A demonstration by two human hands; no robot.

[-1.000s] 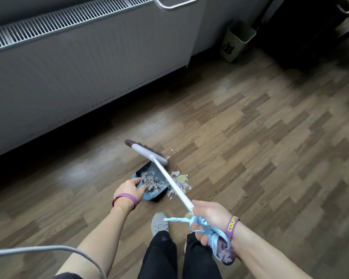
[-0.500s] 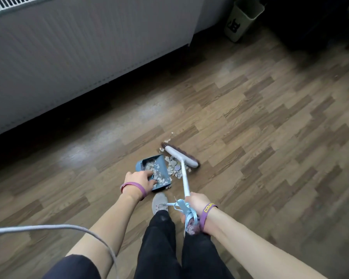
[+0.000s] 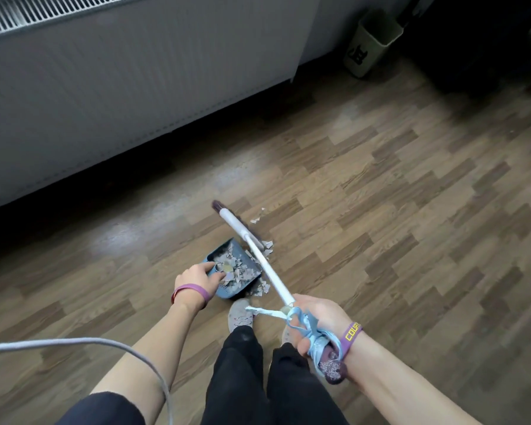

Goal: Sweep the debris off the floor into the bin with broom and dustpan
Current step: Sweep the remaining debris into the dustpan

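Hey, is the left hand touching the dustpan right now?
Touching. The head view shows the left hand with its fingers curled over the rim of the dustpan, no gap between them.

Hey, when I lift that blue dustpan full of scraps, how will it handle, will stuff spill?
The dustpan looks like thin plastic, so probably light and stiff. The scraps heaped in it look like thin flakes, likely to slide or flutter out if it tilts. Your left hand grips just one edge, so it may tip.

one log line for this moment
left hand holds dustpan | right hand grips broom | debris mostly in dustpan, some on floor | bin by wall
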